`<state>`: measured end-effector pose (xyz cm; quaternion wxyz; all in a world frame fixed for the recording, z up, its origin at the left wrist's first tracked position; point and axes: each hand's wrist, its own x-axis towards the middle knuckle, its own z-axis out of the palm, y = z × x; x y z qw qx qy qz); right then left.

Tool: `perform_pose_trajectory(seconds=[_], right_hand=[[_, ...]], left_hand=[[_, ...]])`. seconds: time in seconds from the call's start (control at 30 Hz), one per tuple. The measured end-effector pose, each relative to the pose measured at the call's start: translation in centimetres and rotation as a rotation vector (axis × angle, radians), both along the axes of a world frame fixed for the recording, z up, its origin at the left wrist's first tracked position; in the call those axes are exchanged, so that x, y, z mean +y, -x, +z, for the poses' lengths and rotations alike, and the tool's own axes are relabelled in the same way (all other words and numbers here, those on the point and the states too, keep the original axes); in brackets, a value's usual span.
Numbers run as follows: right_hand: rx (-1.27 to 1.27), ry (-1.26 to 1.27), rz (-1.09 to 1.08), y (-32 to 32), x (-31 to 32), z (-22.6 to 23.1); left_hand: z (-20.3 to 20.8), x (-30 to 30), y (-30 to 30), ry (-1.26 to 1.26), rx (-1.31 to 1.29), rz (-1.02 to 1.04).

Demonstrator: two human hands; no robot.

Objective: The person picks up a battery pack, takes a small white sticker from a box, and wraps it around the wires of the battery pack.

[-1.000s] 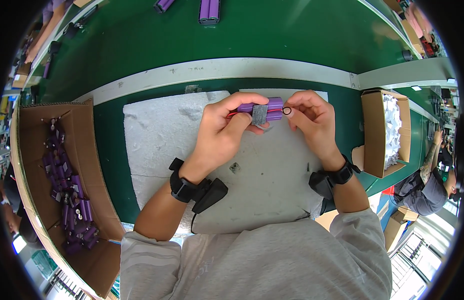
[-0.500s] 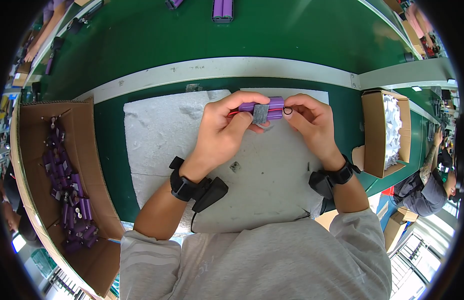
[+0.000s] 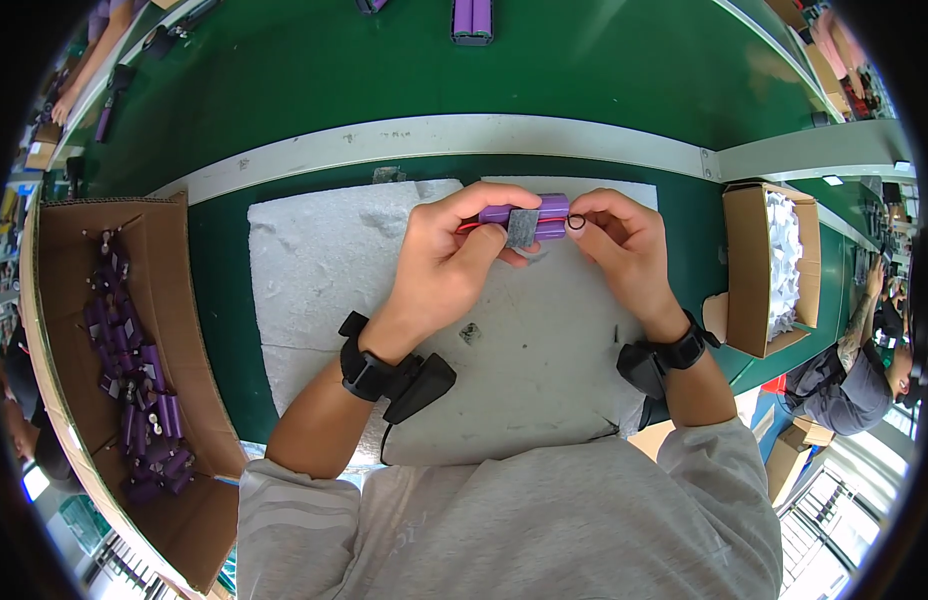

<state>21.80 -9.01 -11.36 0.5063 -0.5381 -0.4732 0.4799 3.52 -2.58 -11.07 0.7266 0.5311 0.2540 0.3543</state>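
A purple battery pack (image 3: 552,208) lies crosswise in the air above the foam mat, held by its left part in my left hand (image 3: 446,255). Thumb and fingers close around it, and a grey square pad (image 3: 523,228) is on its near face beside the thumb. Some red wire (image 3: 468,227) shows at the left end. At the right end, my right hand (image 3: 625,250) pinches a small loop of dark wire (image 3: 577,222). Its fingertips partly cover the wire and that end of the pack. Each wrist wears a black strapped device.
White foam sheets (image 3: 314,270) cover the green bench before me. A cardboard box (image 3: 209,400) of purple battery packs stands left, a smaller box (image 3: 749,270) of white pieces right. Beyond a pale rail (image 3: 434,137), another purple pack (image 3: 473,22) lies on a green surface. People sit at both sides.
The purple packs on the green surface beyond the rail have shifted to the right. My hands and the battery pack hold nearly the same place.
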Motion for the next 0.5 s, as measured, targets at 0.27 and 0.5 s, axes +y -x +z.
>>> perform_pose_trajectory(seconds=[0.27, 0.5], right_hand=[[0.009, -0.004, 0.006, -0.02, -0.02, -0.09], [0.015, 0.0, 0.009, -0.03, 0.0, -0.05]], left_hand=[[0.03, -0.05, 0.0, 0.003, 0.008, 0.003], [0.09, -0.04, 0.0, 0.003, 0.004, 0.002]])
